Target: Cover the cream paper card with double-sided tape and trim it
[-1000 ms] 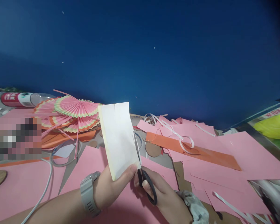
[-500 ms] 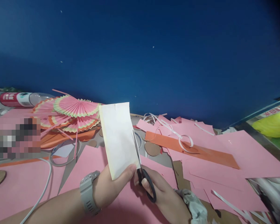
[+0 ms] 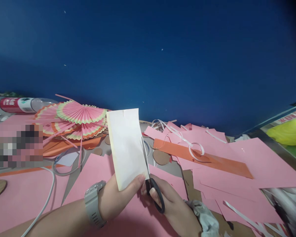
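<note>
A white paper rectangle (image 3: 128, 148) with a pale yellow left edge stands upright in my left hand (image 3: 120, 197), the thumb pressed on its lower right corner. My right hand (image 3: 166, 200) is closed around the black handles of the scissors (image 3: 158, 196). Their blades point up along the right edge of the paper, where a thin white strip shows beside them. Both hands are close together over pink paper (image 3: 135, 222). The fingers of my left hand behind the paper are hidden.
Pleated pink fans (image 3: 81, 113) and a plastic bottle (image 3: 14, 105) lie at the back left. An orange strip (image 3: 212, 163) with white curls rests on pink sheets (image 3: 236, 191) at the right. Cardboard discs (image 3: 161, 157) lie about. A blue surface (image 3: 148, 49) rises behind.
The paper has shifted slightly to the right at its top. The scissors have barely moved, and both hands keep their places.
</note>
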`<state>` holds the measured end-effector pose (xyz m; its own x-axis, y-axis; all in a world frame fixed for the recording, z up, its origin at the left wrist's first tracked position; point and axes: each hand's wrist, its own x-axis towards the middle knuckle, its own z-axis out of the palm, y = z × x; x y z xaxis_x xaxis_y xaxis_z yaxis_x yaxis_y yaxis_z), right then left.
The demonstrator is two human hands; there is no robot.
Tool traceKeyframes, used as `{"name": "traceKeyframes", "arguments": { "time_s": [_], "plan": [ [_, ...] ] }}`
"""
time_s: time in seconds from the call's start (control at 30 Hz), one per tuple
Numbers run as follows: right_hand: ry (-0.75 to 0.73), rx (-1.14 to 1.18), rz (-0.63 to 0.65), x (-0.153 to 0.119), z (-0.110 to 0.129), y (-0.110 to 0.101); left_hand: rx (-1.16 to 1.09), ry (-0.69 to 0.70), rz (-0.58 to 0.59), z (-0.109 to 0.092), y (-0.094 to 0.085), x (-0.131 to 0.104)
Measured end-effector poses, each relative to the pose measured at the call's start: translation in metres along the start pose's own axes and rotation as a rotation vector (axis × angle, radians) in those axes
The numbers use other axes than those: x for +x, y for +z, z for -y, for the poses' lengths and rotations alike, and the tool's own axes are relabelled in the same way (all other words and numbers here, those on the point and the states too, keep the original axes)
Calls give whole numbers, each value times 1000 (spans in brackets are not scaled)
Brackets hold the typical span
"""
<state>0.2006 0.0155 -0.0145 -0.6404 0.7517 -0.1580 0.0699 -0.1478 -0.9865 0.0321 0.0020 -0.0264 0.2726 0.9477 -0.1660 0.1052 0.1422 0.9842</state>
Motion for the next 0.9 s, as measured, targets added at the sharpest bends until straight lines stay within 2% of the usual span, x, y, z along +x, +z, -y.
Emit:
{"name": "traceKeyframes", "arguments": {
  "time_s": [0.37,0.57,0.9],
  "plan": [
    [41,26,-30,0,3,2,10,-4,-10,1,-1,1],
    [46,33,-40,0,3,0,14,7,-60,1,0,0],
    [62,45,-49,-2,2,1,-14,5,-48,0,2,-1]
  ]
}}
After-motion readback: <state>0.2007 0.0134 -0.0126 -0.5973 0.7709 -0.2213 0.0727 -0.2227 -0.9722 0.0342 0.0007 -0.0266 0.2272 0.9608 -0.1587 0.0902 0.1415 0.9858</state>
